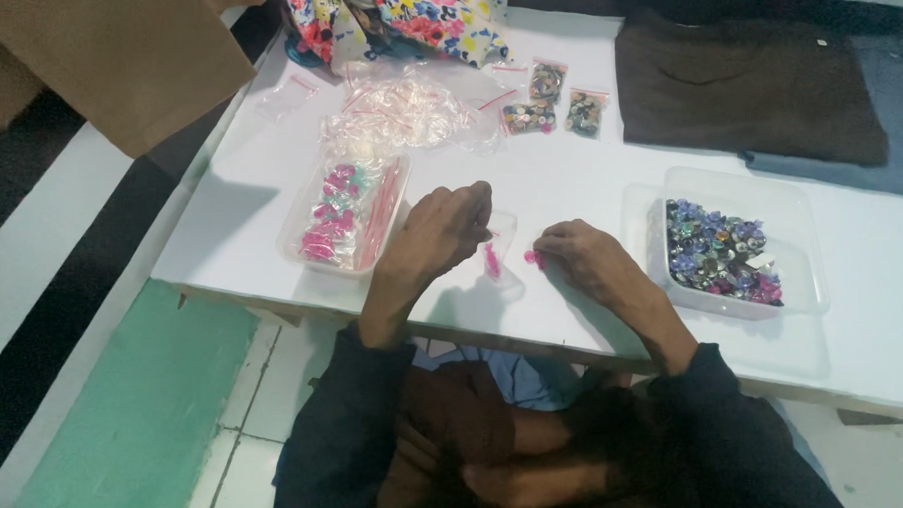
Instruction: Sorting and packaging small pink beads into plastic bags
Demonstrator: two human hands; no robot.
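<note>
My left hand [441, 229] pinches the top of a small clear plastic bag [498, 252] that holds a few pink pieces, just above the white table [569, 180]. My right hand [582, 254] rests on the table right of the bag, its fingertips closed on a small pink piece [534, 258]. A clear plastic tub [797, 262] of mixed purple, blue and silver beads stands just right of my right hand. Left of my left hand stands another clear tub [300, 219] with small bags of pink pieces.
A heap of empty clear bags [396, 111] lies at the back. Three small filled bags [556, 105] lie beside it. Floral fabric [403, 15] sits at the far edge, a dark folded cloth [746, 83] at the back right. The table's front edge runs near my arms.
</note>
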